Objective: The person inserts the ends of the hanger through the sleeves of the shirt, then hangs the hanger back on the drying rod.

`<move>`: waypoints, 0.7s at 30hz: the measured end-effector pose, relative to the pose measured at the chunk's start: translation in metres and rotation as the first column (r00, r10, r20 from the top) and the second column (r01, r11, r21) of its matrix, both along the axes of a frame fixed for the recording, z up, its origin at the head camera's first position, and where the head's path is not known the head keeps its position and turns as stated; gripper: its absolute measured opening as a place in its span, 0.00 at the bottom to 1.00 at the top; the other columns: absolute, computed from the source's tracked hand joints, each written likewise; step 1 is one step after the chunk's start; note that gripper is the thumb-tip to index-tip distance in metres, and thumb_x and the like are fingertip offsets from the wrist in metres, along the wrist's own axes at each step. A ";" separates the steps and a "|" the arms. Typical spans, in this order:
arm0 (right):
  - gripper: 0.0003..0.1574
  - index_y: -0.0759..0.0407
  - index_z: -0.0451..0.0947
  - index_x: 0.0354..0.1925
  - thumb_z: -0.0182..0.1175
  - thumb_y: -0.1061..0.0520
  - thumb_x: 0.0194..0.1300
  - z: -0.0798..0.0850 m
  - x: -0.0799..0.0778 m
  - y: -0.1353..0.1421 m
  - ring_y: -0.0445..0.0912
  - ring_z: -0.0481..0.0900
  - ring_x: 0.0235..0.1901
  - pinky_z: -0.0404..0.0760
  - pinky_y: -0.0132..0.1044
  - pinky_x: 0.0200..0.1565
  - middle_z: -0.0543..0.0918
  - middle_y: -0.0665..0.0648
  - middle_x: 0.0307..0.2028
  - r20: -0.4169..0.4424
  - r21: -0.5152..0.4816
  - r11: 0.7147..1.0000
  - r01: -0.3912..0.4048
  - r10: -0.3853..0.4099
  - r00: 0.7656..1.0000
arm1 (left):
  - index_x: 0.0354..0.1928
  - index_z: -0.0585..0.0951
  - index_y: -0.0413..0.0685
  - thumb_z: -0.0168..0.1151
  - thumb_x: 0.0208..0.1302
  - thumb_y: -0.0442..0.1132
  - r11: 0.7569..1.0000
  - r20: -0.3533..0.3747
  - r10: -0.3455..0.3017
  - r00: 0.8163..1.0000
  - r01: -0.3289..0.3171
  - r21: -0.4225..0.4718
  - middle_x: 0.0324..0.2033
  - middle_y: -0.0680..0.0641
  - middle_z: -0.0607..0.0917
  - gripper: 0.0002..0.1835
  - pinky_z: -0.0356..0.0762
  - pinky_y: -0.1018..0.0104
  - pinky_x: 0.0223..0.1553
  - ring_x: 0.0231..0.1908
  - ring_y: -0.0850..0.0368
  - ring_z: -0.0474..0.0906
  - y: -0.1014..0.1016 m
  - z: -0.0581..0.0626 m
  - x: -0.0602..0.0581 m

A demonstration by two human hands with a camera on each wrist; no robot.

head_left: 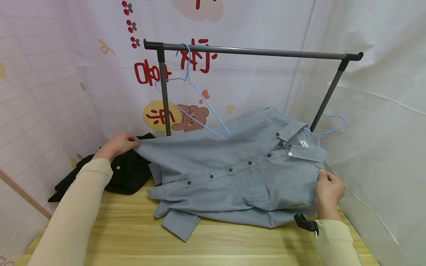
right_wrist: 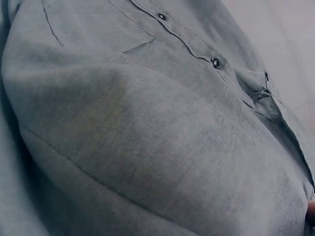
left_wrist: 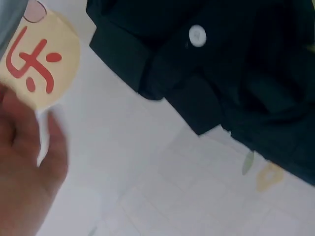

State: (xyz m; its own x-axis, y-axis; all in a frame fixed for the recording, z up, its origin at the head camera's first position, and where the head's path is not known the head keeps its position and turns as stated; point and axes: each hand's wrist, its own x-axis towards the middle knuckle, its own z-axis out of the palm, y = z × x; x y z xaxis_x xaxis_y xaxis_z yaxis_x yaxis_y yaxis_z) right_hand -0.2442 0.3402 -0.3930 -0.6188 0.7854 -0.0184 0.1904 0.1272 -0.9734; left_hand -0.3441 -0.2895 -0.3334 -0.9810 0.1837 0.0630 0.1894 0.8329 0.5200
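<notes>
The pale wood-grain surface [head_left: 133,229] bears a crumpled black garment [head_left: 131,171] toward its back left and, nearer the front, a grey shirt's cuff [head_left: 181,226]

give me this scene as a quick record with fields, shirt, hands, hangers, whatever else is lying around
shirt: grey, buttons facing up, collar toward the right
left grip: pinches the shirt's edge, at the end away from the collar
right grip: holds the shirt near its collar
rack hanger: blue, on the rack
collar hanger: blue, hook showing past the collar
black garment: left on table, partly behind forearm
</notes>
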 end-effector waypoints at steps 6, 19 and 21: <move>0.29 0.68 0.77 0.60 0.56 0.47 0.73 -0.002 0.000 0.000 0.50 0.72 0.49 0.70 0.34 0.46 0.78 0.58 0.48 -0.010 -0.007 1.000 -0.001 0.001 1.000 | 0.43 0.80 0.32 0.57 0.71 0.36 0.976 -0.258 0.216 0.942 -0.198 0.094 0.27 0.39 0.79 0.11 0.70 0.55 0.30 0.28 0.45 0.74 0.022 -0.011 0.000; 0.30 0.67 0.78 0.58 0.56 0.44 0.72 -0.008 0.001 -0.004 0.49 0.70 0.49 0.69 0.34 0.45 0.77 0.55 0.46 0.004 -0.041 0.999 -0.012 0.012 1.000 | 0.25 0.79 0.41 0.55 0.73 0.51 0.988 0.102 0.147 0.984 -0.151 0.035 0.21 0.47 0.76 0.23 0.70 0.58 0.30 0.24 0.52 0.71 0.065 -0.091 0.014; 0.30 0.67 0.78 0.59 0.57 0.45 0.72 -0.008 0.002 -0.005 0.49 0.71 0.49 0.70 0.34 0.46 0.77 0.55 0.46 0.004 -0.049 0.999 -0.012 0.013 1.000 | 0.21 0.72 0.46 0.53 0.73 0.57 0.980 0.216 0.141 0.966 -0.166 0.105 0.20 0.50 0.71 0.26 0.67 0.61 0.29 0.22 0.56 0.66 0.072 -0.104 0.019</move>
State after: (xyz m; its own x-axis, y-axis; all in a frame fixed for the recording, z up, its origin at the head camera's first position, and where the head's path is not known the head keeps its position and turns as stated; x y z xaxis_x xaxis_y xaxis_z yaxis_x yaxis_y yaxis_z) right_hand -0.2424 0.3351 -0.4015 -0.6284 0.7756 -0.0594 0.1936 0.0821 -0.9776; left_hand -0.3254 -0.2171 -0.4369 -0.9908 0.0334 -0.1311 -0.0578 0.7720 0.6330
